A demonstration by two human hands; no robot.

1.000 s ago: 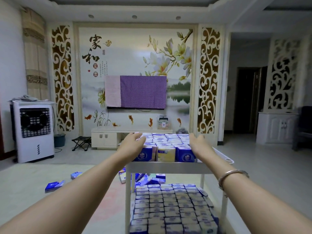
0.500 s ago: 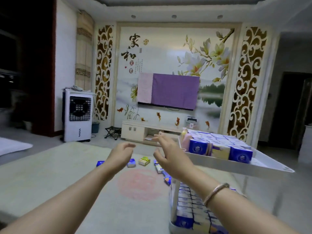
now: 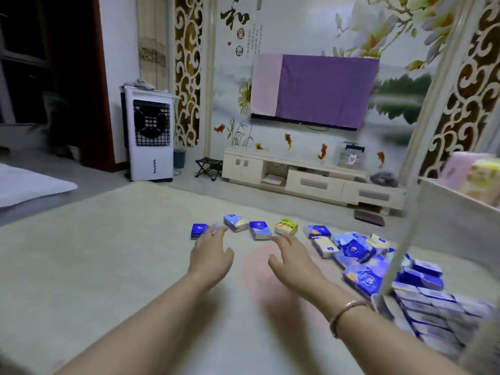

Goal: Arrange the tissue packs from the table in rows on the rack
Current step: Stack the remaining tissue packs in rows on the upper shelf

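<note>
Several small tissue packs lie loose on the pale carpet: a blue pack (image 3: 199, 230), a light blue one (image 3: 235, 222), another blue one (image 3: 260, 229), a yellow one (image 3: 286, 226), and a heap of blue packs (image 3: 357, 253) to the right. My left hand (image 3: 211, 253) reaches forward, fingers spread, its tips just short of the leftmost blue pack. My right hand (image 3: 293, 259) stretches out open below the yellow pack and holds nothing. The white rack (image 3: 433, 196) stands at the right edge, with rows of packs (image 3: 433, 312) on its lower shelf and a few on its upper shelf.
A low TV cabinet (image 3: 313, 180) runs along the far wall under a cloth-covered screen (image 3: 313, 89). A white air cooler (image 3: 150, 135) and a small folding stool (image 3: 207, 166) stand at the back left. A flat dark object (image 3: 369, 218) lies near the cabinet.
My view has swung left and down, away from the rack top to the carpet. Both hands left the rack's top shelf and now reach low toward the loose packs.
</note>
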